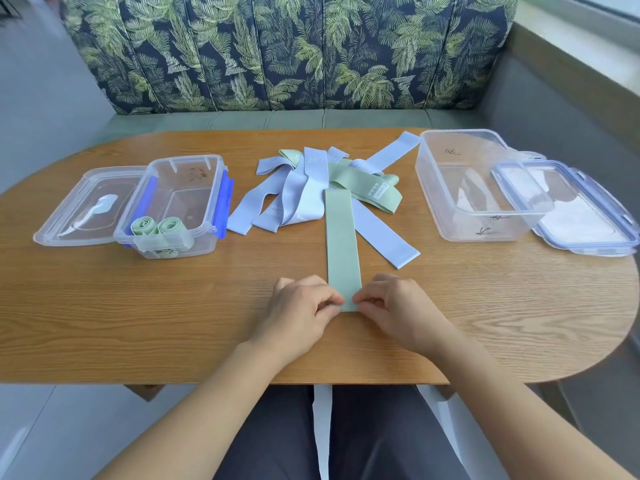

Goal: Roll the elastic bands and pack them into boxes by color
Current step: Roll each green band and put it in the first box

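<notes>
Matt wood-grain worktop (138,306), smooth matt stretch-cloth green band (343,244) and lilac bands (301,188), glossy clear plastic boxes left (173,206) and right (474,181), printed leaf-pattern cloth sofa back (277,50).

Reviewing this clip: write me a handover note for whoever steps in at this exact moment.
Hands: the left hand and right hand both pinch the near end of the green band, which lies flat on the table, not yet rolled.
Boxes: the left box is open with two green rolls inside, and its lid lies beside it. The right box is open with no rolls visible.
The pile of loose blue and green bands sits between the boxes.
Done: two green rolls packed.
Left: roll this band, put it in the left box, then roll the rest, with blue likely going into the right box.
</notes>
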Available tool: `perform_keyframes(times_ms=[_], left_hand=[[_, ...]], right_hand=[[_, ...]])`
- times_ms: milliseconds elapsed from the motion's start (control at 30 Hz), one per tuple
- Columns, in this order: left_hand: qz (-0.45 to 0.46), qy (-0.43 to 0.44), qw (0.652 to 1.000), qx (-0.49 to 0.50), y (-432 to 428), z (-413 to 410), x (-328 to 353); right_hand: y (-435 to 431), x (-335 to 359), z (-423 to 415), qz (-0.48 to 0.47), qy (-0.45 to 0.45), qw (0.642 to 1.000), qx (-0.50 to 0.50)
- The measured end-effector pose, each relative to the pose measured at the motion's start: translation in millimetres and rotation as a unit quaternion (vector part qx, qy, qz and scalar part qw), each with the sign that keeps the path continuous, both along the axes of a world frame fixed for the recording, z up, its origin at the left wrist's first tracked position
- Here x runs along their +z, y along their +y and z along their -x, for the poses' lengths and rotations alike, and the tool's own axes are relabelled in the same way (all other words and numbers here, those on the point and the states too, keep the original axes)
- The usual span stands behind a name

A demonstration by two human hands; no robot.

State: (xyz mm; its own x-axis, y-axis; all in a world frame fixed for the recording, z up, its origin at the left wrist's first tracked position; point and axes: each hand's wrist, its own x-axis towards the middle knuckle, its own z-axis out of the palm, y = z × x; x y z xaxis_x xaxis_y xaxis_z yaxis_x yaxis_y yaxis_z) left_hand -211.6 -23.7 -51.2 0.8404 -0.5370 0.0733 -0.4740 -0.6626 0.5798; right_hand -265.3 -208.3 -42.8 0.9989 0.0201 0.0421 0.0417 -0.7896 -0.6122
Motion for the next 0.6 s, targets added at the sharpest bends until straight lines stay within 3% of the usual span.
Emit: perform_keyframes(times_ms=[100,233,467,600], left_hand=[[-0.014,0.014,1.0,0.003,-3.3,-4.4,3.1],[-0.019,0.026,0.999,-0.014,-5.5,-10.7,7.8],[-0.028,0.05,0.998,-0.005,-12.9,-16.1,16.8],[-0.011,0.046,0.997,0.053,-17.2,-13.8,15.1]], right_hand=[[-1.0,0.2,4.4,-0.073,0.028,0.991,-0.11],[5.3,-0.4,3.3,-0.099,0.062,0.98,-0.158],[15.3,5.8,-11.6,-0.062,0.118,0.963,-0.232],[16.7,10.8,-18.0,-0.054,0.149,0.954,-0.255]])
